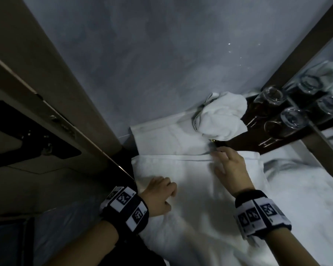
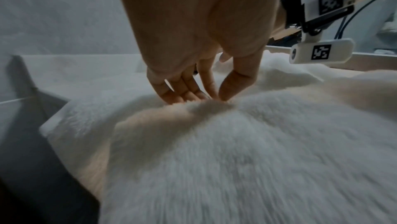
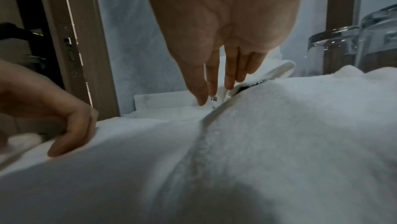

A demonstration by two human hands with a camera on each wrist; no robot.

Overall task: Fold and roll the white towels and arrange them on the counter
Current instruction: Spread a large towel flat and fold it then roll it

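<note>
A large white towel (image 1: 190, 189) lies spread over the pale counter (image 1: 158, 137). My left hand (image 1: 161, 191) sits on its near left part, and in the left wrist view the left hand (image 2: 206, 98) pinches up a small ridge of the white towel (image 2: 236, 159) between fingers and thumb. My right hand (image 1: 219, 156) reaches to the far hem. Seen from the right wrist, the right hand (image 3: 212, 95) touches the hem of the white towel (image 3: 279, 142) beside a small label, its fingers straight. A bundled white towel (image 1: 221, 116) lies at the back.
Several upturned glasses (image 1: 271, 96) stand on a dark tray (image 1: 244, 139) at the back right, close to my right hand. A door frame (image 1: 46, 73) runs along the left. More white towelling (image 1: 306, 189) lies heaped at the right.
</note>
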